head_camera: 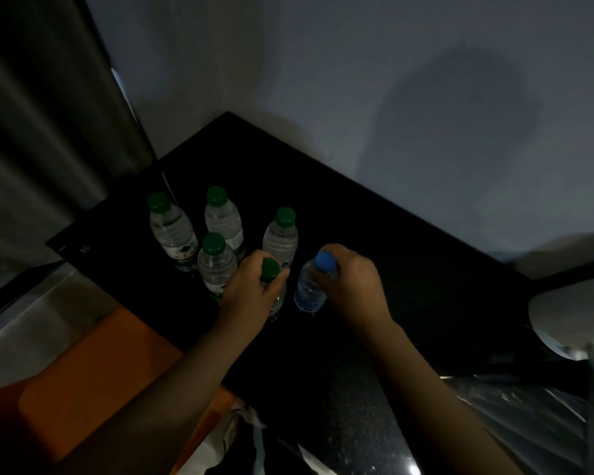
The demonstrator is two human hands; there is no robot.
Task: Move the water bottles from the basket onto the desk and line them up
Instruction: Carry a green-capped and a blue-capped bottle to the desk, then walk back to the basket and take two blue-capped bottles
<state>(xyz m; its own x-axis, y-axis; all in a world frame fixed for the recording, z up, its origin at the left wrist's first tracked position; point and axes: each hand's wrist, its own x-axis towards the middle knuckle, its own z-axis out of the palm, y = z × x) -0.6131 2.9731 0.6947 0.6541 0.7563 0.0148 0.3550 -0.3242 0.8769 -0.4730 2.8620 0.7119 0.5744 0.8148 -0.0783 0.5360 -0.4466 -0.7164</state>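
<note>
Head view, dim light. Four green-capped bottles [216, 265] upright on the black desk [408, 262], far left, bunched in a loose cluster rather than a row. Just nearer than those, left hand [254, 291] curled round the neck of a fifth green-capped bottle [270, 269], fingers wrapped below the cap; base touching the desk or just above it, cannot tell which. Close beside it on the right, right hand [352, 286] pinching the blue-capped bottle [307, 293] high up, just under the cap, body leaning a little to the left. No basket made out for certain; only an orange surface [83, 371] near left, below the desk edge.

Looks like both bottles on the point of being set down, lining-up not yet done. Main danger: crowding. Left knuckles close against the nearest standing bottles, so one nudge likely to topple a bottle and knock the rest. Blue-capped bottle, released while tilted, liable to tip and roll. Grips high at the necks, so little control over the bases.
</note>
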